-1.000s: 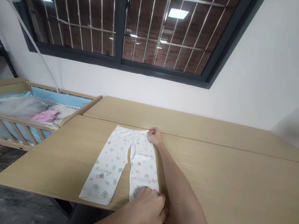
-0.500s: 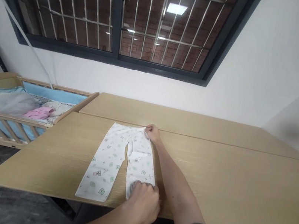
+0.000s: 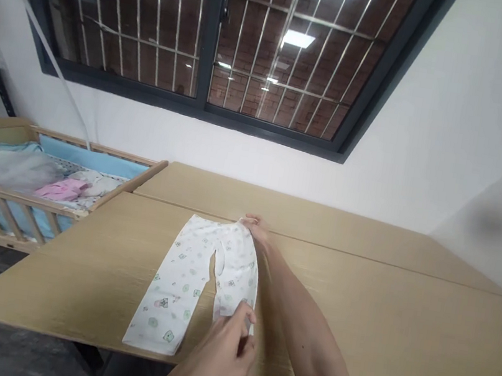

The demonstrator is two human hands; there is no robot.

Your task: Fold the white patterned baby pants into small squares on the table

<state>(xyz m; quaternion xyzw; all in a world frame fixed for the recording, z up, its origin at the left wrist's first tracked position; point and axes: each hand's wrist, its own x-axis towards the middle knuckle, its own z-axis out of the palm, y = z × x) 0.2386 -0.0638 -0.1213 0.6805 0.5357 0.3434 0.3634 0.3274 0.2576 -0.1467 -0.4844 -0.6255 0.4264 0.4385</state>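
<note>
A pair of white baby pants [image 3: 176, 277] with small green and dark prints lies flat on the table, waistband away from me. My left hand [image 3: 228, 342] is closed, thumb and fingers pinching the lower end of the right-hand leg, which it partly covers. At the far right corner of the waistband, my right hand [image 3: 258, 228] grips the edge, its fingers partly hidden by the cloth. The outer side of that leg bows up a little beside my right forearm. The left-hand leg lies smooth, its hem close to the table's front edge.
The wooden-coloured table [image 3: 377, 320] has a seam along its back part. To the left stands a wooden crib [image 3: 22, 204] with blue lining, holding a pink cloth [image 3: 62, 189] and other fabric. A barred window [image 3: 207, 37] is in the wall behind.
My left hand has turned, so its thumb side now shows at the leg's end. My right hand has shifted at the waistband corner, and that leg's outer edge has curved. The view has tilted slightly.
</note>
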